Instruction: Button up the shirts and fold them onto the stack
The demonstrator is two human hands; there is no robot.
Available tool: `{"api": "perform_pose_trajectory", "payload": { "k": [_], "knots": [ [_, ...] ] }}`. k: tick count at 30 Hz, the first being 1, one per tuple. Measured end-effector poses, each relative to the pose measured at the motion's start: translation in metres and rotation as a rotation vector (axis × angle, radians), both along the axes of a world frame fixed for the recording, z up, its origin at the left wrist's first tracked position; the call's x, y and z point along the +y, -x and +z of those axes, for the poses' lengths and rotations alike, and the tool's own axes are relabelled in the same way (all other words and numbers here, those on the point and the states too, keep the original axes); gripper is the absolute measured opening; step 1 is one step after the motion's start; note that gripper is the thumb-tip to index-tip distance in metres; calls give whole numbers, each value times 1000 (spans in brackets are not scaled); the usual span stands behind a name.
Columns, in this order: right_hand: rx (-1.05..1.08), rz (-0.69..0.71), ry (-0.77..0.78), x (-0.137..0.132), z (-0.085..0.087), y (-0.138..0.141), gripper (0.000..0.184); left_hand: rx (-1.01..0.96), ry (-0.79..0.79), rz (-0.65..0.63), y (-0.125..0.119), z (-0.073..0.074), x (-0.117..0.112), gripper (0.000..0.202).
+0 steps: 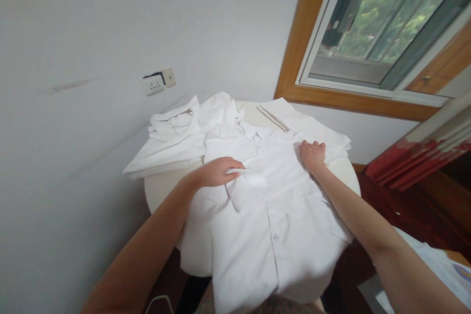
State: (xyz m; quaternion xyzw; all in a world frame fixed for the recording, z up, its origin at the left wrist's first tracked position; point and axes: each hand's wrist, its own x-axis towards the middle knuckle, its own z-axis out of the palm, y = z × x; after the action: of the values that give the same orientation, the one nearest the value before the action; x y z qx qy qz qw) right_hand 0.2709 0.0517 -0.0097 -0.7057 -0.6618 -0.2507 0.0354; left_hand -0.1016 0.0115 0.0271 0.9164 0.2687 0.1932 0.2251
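Note:
A white button-up shirt (253, 235) lies spread over a round white table (156, 191), its lower part hanging over the near edge toward me. The collar is at the far side, and a button shows on the lower front. My left hand (222, 171) pinches a raised fold of the shirt's fabric near the middle left. On the right, my right hand (313, 155) is closed at the shirt's upper right edge, fingers curled under. Whether cloth is inside those fingers is mostly hidden.
Folded white garments (172, 142) are piled at the back left of the table, and another folded white cloth (312, 130) lies at the back right. Behind stand a wall with a socket (152, 84) and a wood-framed window (368, 93). A red-and-white curtain (415, 162) hangs at right.

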Motion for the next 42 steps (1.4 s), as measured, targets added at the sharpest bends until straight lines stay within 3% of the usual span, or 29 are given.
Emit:
{"api": "perform_pose_trajectory", "payload": {
  "k": [5,11,14,19,21,26,30,34,39,42],
  "knots": [
    [-27,31,-18,2,-3,-1,28,-34,67,-44,14,13,-1,14],
    [-10,46,0,0,-3,0,27,104,124,18,44,27,-26,13],
    [2,40,10,-2,-2,1,27,117,100,58,63,27,-45,19],
    [13,58,13,-2,-2,1,28,192,31,81,81,25,-70,51],
    [17,62,12,-2,-2,0,28,239,-34,115,84,26,-77,52],
    [23,66,18,-3,-1,1,28,335,-247,187,76,30,-91,31],
    [20,47,38,-3,0,1,29,375,-297,248,52,31,-91,63],
    [20,41,45,-4,1,2,29,352,-342,212,30,29,-81,66],
    [16,45,30,-3,1,1,28,372,-392,183,23,26,-73,22],
    [13,38,37,-2,0,0,28,364,-395,166,26,28,-77,14]
  ]
}}
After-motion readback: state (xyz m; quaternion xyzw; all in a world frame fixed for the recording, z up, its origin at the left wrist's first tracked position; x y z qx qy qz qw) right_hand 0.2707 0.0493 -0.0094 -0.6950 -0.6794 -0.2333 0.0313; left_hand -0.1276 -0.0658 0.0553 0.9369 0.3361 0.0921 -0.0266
